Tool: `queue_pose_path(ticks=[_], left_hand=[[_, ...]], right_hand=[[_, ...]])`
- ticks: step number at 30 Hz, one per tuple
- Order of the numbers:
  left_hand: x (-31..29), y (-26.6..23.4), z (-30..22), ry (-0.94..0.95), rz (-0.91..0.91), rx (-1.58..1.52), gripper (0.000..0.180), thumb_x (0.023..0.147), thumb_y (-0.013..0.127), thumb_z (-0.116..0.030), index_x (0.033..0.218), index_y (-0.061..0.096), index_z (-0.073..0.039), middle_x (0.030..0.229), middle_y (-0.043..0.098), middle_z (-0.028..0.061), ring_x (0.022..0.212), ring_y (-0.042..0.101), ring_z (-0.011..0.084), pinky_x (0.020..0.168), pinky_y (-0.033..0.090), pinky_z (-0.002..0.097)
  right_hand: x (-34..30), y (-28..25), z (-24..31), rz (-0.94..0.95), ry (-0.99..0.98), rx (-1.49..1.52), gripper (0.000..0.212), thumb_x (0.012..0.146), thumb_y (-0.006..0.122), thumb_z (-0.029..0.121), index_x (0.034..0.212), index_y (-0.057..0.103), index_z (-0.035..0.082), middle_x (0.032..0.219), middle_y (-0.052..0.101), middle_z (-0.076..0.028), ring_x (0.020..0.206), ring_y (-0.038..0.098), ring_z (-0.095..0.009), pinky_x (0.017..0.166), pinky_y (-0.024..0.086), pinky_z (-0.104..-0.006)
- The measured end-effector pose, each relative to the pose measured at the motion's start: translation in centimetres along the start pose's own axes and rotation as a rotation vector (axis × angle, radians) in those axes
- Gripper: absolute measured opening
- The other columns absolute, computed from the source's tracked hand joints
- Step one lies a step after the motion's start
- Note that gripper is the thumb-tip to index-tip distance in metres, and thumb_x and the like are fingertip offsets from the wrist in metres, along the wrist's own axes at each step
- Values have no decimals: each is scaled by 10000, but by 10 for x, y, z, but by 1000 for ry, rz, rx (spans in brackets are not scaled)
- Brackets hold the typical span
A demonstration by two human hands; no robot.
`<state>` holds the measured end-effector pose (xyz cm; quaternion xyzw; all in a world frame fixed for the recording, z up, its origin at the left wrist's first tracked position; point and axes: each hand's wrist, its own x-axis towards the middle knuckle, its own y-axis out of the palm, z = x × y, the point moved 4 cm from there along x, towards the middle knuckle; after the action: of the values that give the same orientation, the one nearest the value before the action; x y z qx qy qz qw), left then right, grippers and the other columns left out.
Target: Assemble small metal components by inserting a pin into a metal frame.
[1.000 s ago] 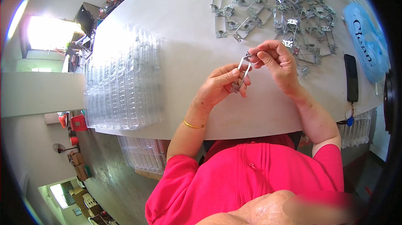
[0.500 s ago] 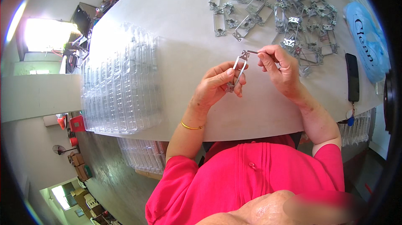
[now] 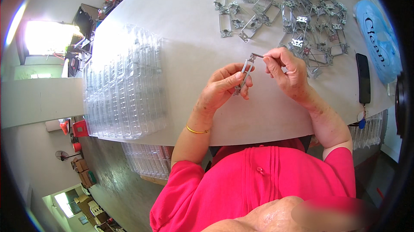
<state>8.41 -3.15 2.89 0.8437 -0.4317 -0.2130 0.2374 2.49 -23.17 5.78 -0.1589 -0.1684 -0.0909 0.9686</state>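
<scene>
Between the thumb and fingers of my left hand (image 3: 225,82) is a narrow metal bracket frame (image 3: 246,69), two slim rails joined by end plates, held tilted above the table. My right hand (image 3: 285,67) pinches a thin dark metal rod (image 3: 257,55), whose far tip meets the upper end plate of the frame. Whether the rod sits in a hole there is too small to tell. Beyond my hands lies a loose heap of similar metal bracket frames (image 3: 297,25), some tangled over each other.
Clear plastic trays (image 3: 125,85) are stacked on the left of the pale table (image 3: 189,50). A blue plastic-wrapped pack (image 3: 377,42) and a black phone (image 3: 363,78) with a keyring lie at the right edge. More clear trays (image 3: 146,158) stand below the table.
The bracket frame has turned in my left hand, so its two rails look closer together. My right hand has shifted slightly left with the rod, which tilts more now.
</scene>
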Motion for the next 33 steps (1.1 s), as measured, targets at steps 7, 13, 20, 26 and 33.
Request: queue_pose_path(ticks=[7,13,20,26,33], left_hand=[[-2,-2,0,-4,-51,68,469,1026,599,-237,1357,532,88,1001,668,151,742,646,161,701,583,342],[-3,-3,-1,-6,-62,116,465,1022,615,-239,1349,543,83,997,675,146,744,651,157,702,580,338],[-4,-2,-2,-20,-73,160,468,1016,633,-261,1340,558,68,989,675,134,749,644,151,702,568,331],[-4,0,-2,-17,-84,243,479,999,665,-267,1334,568,61,983,674,119,749,636,142,704,559,322],[-6,5,-5,-22,-180,331,477,970,710,-222,1340,574,47,1062,670,113,825,639,137,722,556,300]], right_hand=[[-1,2,5,12,-2,29,56,983,659,36,1015,614,27,771,643,-40,668,626,-72,593,504,-250],[-2,3,5,22,8,32,53,983,655,32,1005,607,26,759,639,-44,656,622,-70,584,501,-248],[-3,2,7,27,42,74,38,989,643,35,996,607,27,753,636,-31,656,629,-71,585,504,-247],[-4,3,9,67,128,118,54,1006,626,72,1029,603,30,729,633,-15,650,617,-60,564,480,-227],[-1,6,13,136,326,270,199,1044,588,168,1188,561,34,682,626,-14,590,578,-61,532,457,-231]])
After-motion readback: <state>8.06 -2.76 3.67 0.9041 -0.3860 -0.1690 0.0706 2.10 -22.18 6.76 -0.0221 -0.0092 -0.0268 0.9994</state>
